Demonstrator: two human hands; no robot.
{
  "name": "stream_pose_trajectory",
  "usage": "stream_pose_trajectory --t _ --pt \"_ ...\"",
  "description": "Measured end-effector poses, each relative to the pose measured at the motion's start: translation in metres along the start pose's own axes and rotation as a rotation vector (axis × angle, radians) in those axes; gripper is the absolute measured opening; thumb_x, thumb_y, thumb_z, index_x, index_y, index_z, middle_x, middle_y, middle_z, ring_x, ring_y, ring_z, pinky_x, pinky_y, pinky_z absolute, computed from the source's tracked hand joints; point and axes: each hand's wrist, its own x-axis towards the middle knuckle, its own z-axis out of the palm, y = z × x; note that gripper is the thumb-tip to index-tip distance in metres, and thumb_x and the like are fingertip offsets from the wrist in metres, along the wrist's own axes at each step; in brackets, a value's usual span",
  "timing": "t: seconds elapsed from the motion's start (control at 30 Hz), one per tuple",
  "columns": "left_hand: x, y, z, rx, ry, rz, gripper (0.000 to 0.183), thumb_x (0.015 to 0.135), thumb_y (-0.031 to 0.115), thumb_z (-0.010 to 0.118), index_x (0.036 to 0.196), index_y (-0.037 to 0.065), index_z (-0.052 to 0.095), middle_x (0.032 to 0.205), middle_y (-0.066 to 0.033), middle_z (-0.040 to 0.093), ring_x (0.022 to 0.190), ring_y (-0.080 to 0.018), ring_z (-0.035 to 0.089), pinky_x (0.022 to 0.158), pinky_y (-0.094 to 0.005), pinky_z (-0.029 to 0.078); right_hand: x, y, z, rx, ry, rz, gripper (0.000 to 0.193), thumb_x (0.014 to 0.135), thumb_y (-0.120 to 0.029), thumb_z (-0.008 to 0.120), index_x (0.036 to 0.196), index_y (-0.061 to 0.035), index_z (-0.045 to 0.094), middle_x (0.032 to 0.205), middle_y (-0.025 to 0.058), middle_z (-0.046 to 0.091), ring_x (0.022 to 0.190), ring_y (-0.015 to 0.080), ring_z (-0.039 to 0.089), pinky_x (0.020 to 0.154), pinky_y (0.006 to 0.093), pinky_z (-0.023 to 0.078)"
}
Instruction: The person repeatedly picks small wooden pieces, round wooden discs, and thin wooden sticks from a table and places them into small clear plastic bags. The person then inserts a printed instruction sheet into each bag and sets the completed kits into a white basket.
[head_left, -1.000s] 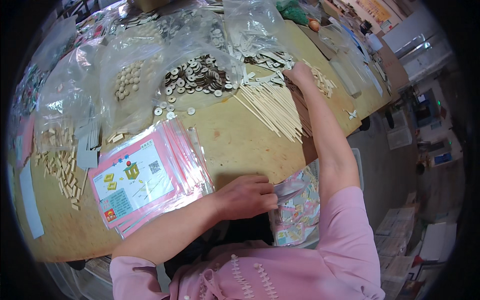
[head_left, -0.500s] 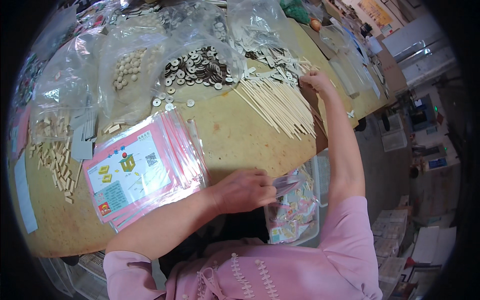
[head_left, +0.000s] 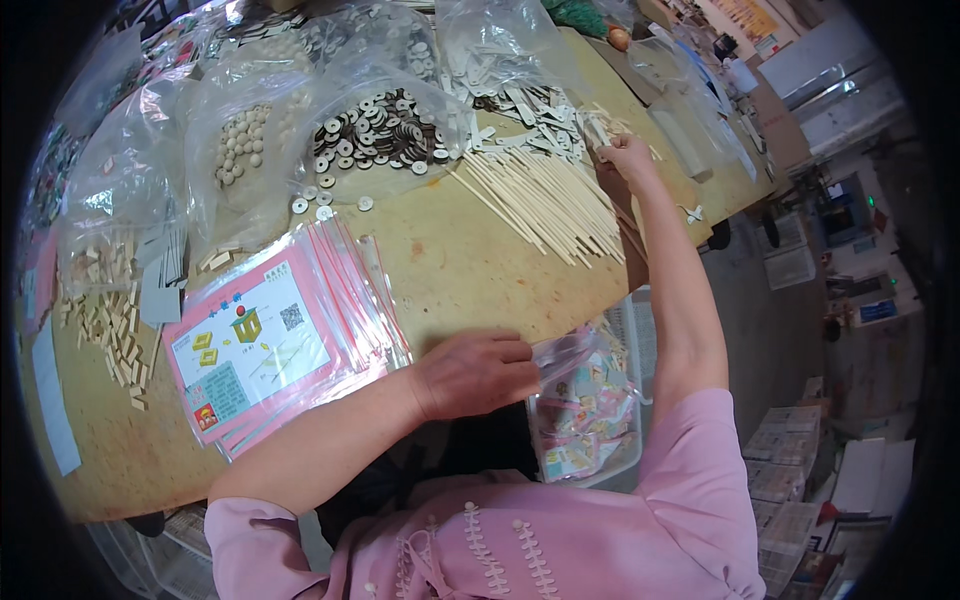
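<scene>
right hand [head_left: 622, 155]: fingers' grip too small | clear bag [head_left: 580, 400]: contents blurred

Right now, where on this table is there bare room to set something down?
The widest bare wood lies between the stack of pink-edged packets, the thin wooden sticks and the left hand. A narrower strip runs along the near edge below the packets. The far half is crowded with plastic bags of wooden rings, beads and flat pieces, where the right hand reaches.

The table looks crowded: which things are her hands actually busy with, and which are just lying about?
In hand:
- left hand holding a clear packet
- right hand at the wooden sticks

Lying about:
- pink-edged packet stack
- bag of ring discs
- bag of beads
- small wooden blocks
</scene>
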Motion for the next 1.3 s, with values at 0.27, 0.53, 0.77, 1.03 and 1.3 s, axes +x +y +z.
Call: stream_pose_trajectory --t 0.27,0.53,0.77,1.03,1.3 --pt "-0.001 0.003 -0.003 0.063 0.089 -0.045 0.008 0.083 0.013 0.075 0.086 0.013 0.068 0.086 -0.0038 0.064 0.079 -0.0259 0.064 0.068 -0.0368 0.053 -0.124 -0.059 -0.046 0.713 -0.397 0.072 0.011 0.095 -0.013 0.071 0.1 -0.0047 0.066 0.087 0.0031 0.068 0.071 0.0073 0.063 0.06 0.0192 0.049" --pt "-0.007 0.006 -0.001 0.213 0.166 -0.103 0.009 0.085 0.012 0.076 0.091 0.006 0.071 0.104 -0.0087 0.071 0.09 -0.0282 0.068 0.077 -0.0358 0.057 -0.277 -0.1 -0.083 0.44 -0.602 -0.084 0.01 0.093 -0.012 0.072 0.1 -0.0054 0.07 0.082 -0.003 0.066 0.072 0.0033 0.059 0.064 0.0193 0.047" --pt "-0.006 0.007 0.007 0.218 0.161 -0.036 0.011 0.085 0.013 0.076 0.093 0.006 0.071 0.105 -0.0098 0.071 0.09 -0.0282 0.069 0.076 -0.0371 0.057 -0.329 -0.108 -0.077 -0.158 -0.449 -0.296 0.013 0.09 -0.006 0.07 0.098 0.0032 0.067 0.077 0.0096 0.064 0.071 0.0149 0.061 0.068 0.031 0.05" --pt "-0.005 0.011 0.003 0.227 0.147 0.011 0.011 0.085 0.013 0.076 0.092 0.006 0.071 0.105 -0.0106 0.071 0.089 -0.0295 0.069 0.076 -0.0378 0.057 -0.326 -0.11 -0.043 -0.076 -0.354 -0.732 0.013 0.09 -0.008 0.07 0.1 0.0008 0.069 0.079 0.01 0.067 0.074 0.0253 0.065 0.07 0.0349 0.052" --pt "-0.004 0.011 0.004 0.142 0.123 -0.045 0.014 0.079 0.006 0.079 0.09 0.005 0.07 0.106 -0.0116 0.071 0.087 -0.0316 0.068 0.074 -0.038 0.056 -0.247 -0.09 -0.051 0.239 -0.353 -0.018 0.021 0.092 -0.02 0.069 0.091 0.0011 0.068 0.072 0.0037 0.066 0.051 0.0094 0.057 0.048 0.0249 0.044"
